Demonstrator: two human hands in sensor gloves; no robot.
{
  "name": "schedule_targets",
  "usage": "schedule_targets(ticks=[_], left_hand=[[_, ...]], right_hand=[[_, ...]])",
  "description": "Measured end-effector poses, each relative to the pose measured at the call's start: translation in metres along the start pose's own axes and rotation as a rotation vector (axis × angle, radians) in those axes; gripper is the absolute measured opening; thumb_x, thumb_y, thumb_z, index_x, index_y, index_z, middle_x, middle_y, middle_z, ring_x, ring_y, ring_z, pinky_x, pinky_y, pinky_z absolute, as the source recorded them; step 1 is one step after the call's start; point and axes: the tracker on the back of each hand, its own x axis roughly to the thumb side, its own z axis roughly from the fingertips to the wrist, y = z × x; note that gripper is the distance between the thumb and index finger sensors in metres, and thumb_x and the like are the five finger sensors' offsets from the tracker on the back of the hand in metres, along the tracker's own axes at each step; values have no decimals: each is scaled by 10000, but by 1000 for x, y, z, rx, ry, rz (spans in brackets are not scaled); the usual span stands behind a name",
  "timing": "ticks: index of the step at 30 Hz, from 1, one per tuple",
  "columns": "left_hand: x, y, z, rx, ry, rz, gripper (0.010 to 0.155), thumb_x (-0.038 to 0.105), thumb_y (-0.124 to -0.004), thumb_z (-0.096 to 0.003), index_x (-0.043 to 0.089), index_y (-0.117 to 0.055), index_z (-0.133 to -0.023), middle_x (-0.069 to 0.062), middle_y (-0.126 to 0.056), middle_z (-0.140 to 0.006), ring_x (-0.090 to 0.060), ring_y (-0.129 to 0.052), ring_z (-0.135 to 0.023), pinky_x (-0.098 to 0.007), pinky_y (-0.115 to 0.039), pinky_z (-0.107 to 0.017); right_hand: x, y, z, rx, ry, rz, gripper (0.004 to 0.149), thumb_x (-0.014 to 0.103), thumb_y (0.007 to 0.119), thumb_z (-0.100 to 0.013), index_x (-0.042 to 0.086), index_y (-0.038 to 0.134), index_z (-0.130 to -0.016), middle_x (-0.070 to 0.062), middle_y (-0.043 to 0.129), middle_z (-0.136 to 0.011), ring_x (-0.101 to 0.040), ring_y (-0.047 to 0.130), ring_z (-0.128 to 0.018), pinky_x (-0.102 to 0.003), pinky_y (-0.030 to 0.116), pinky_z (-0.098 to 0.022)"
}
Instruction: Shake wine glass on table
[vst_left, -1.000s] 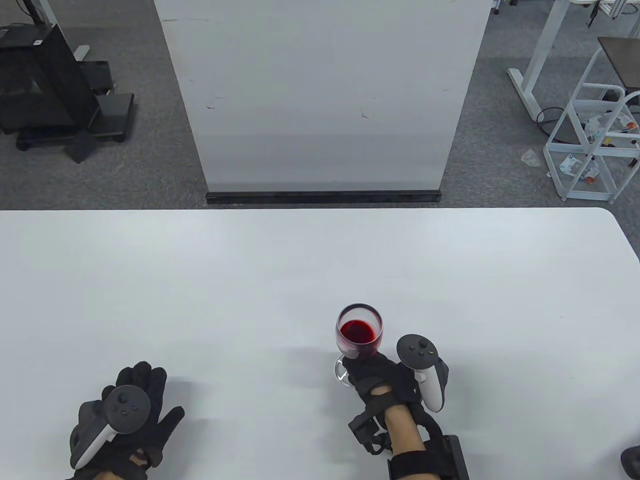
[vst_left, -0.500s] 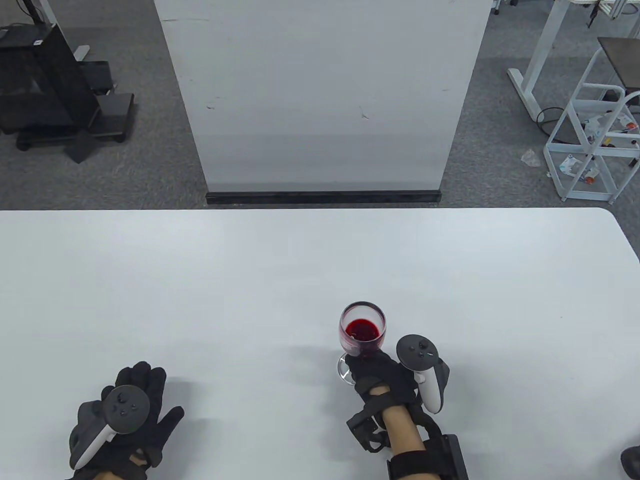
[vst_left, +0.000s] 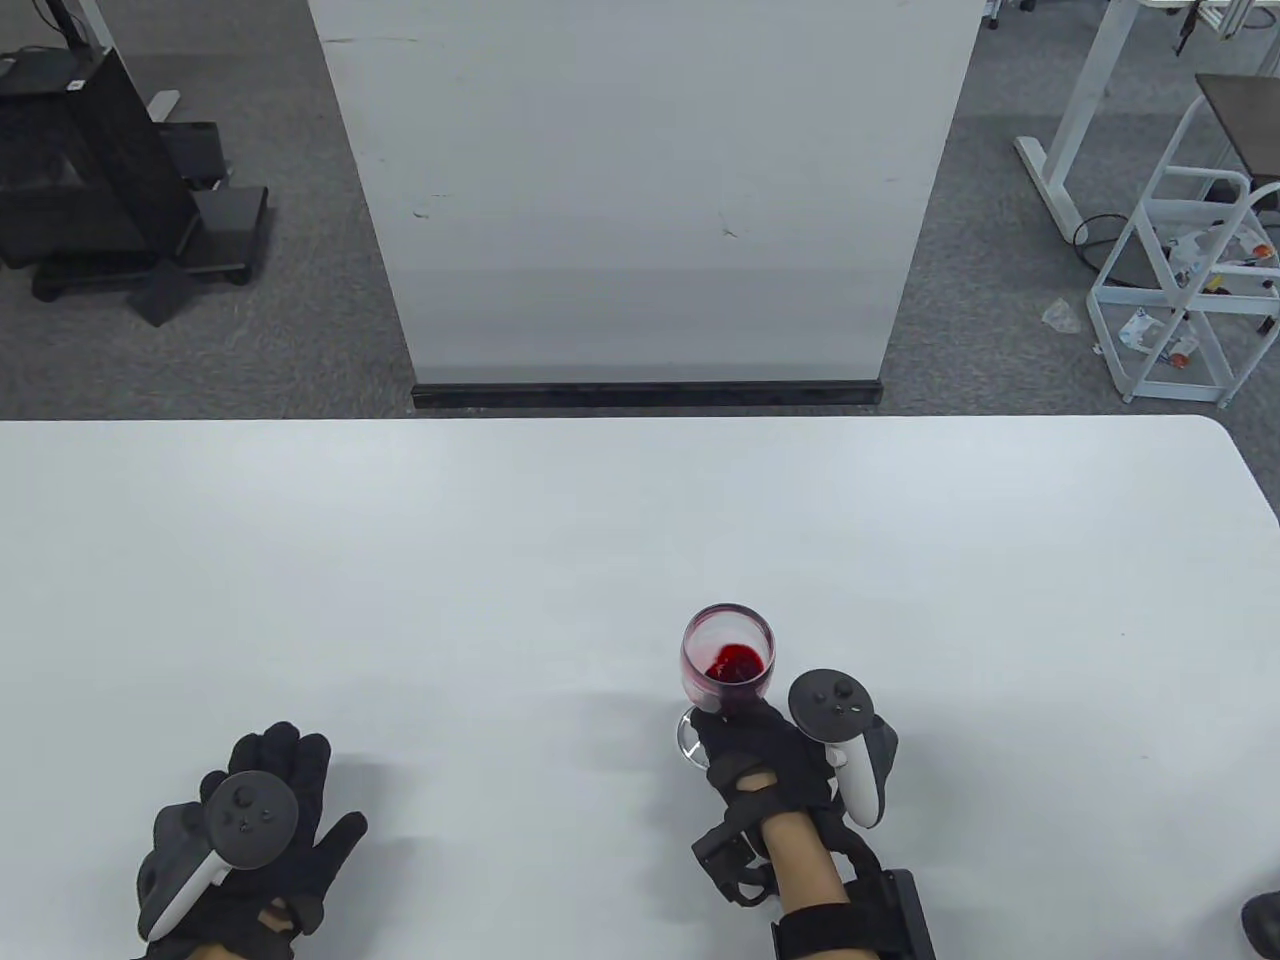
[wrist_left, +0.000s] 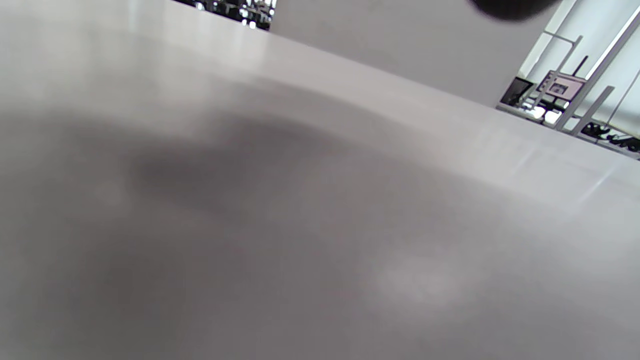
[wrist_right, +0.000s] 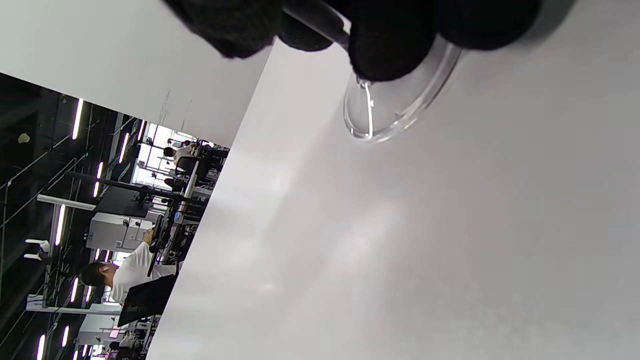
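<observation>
A clear wine glass (vst_left: 728, 658) with red wine stands on the white table (vst_left: 600, 520), front centre-right. My right hand (vst_left: 760, 745) grips its stem just above the foot. In the right wrist view my gloved fingers (wrist_right: 390, 45) close on the stem over the round glass foot (wrist_right: 400, 107), which lies on the table. The wine sits off to one side of the bowl and the walls are tinted red. My left hand (vst_left: 265, 835) rests flat on the table at the front left, fingers spread and holding nothing. The left wrist view shows only blurred table (wrist_left: 300, 200).
A white panel (vst_left: 640, 190) with a black base stands on the floor beyond the table's far edge. A white rack (vst_left: 1190, 270) is at the far right and black equipment (vst_left: 100, 170) at the far left.
The glass bowl has shifted slightly to the right and the wine has swirled from a level pool to one side, coating the walls. My left hand has not moved.
</observation>
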Motion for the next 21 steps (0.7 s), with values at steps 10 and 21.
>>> schedule_targets(ticks=[10, 21], left_hand=[[0, 0, 0, 1, 1, -3, 797, 659, -528, -428, 381, -95, -1036, 78, 65, -1126, -217, 115, -1034, -452, 51, -729], [0, 0, 0, 3, 3, 1, 796, 659, -528, -429, 380, -96, -1037, 78, 64, -1126, -218, 114, -1034, -453, 50, -729]], right_hand=[[0, -3, -1, 82, 10, -26, 546, 397, 775, -514, 147, 623, -976, -110, 534, -1083, -286, 779, -712, -445, 734, -476], [0, -6, 1, -10, 30, 39, 529, 423, 754, -529, 168, 616, -972, -97, 543, -1080, -265, 785, -702, -418, 744, -470]])
